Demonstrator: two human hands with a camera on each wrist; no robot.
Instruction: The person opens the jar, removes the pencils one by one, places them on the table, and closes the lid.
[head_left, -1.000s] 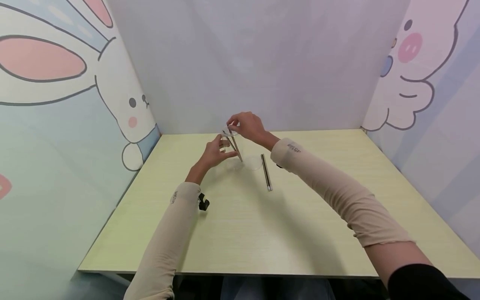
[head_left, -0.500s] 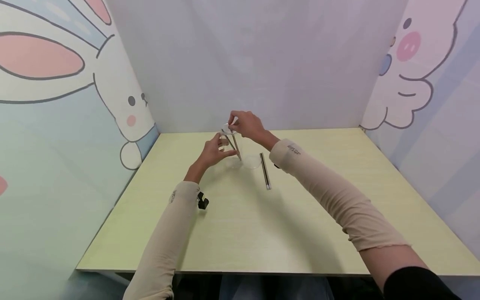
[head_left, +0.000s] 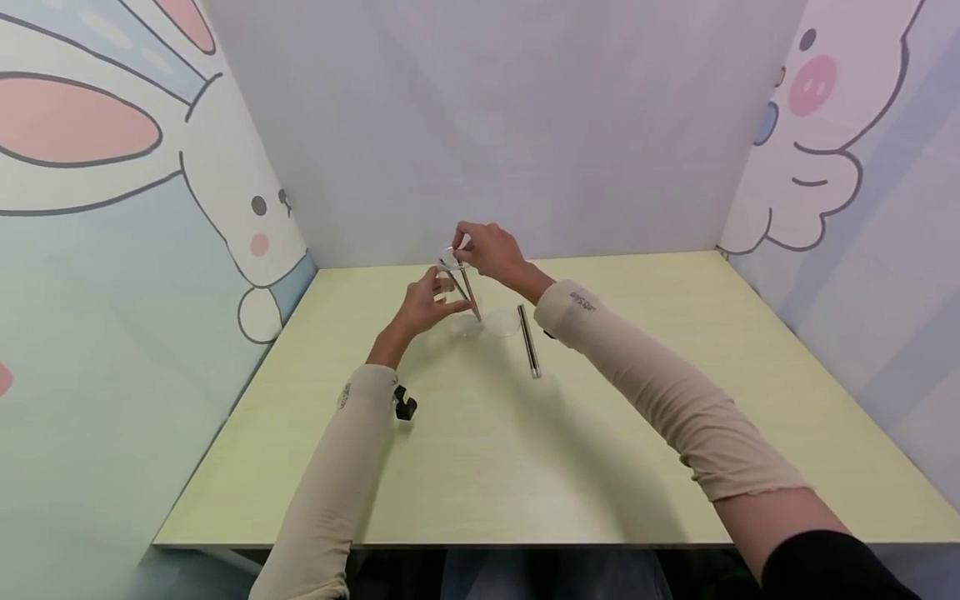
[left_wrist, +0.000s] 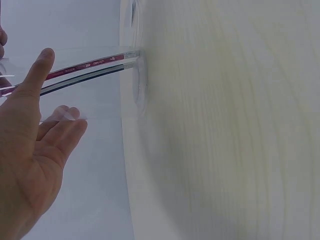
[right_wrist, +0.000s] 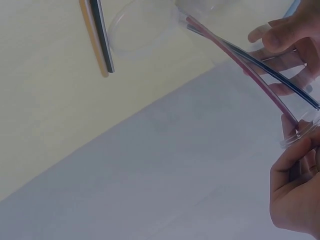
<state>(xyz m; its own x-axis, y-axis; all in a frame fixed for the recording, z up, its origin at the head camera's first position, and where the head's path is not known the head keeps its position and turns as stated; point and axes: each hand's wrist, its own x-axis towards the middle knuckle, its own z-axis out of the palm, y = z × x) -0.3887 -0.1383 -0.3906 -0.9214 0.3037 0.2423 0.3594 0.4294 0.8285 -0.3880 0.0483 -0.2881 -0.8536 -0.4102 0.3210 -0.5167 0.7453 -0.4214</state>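
A clear plastic jar stands on the table near its far edge. My left hand holds it, thumb on one side and fingers round the other. Inside lean a red pencil and a dark pencil, crossing each other in the right wrist view. Over the jar's mouth, my right hand pinches the upper end of the red pencil. The dark pencil's top rests near the rim, free of the right fingers.
Right of the jar, a clear round lid lies flat on the table. Beside it lie two pencils together, one dark and one orange-gold in the right wrist view. A pale wall rises behind the table.
My right fingers have shifted very slightly at the jar's mouth. The left hand keeps its hold, and the jar, lid and loose pencils stay in place.
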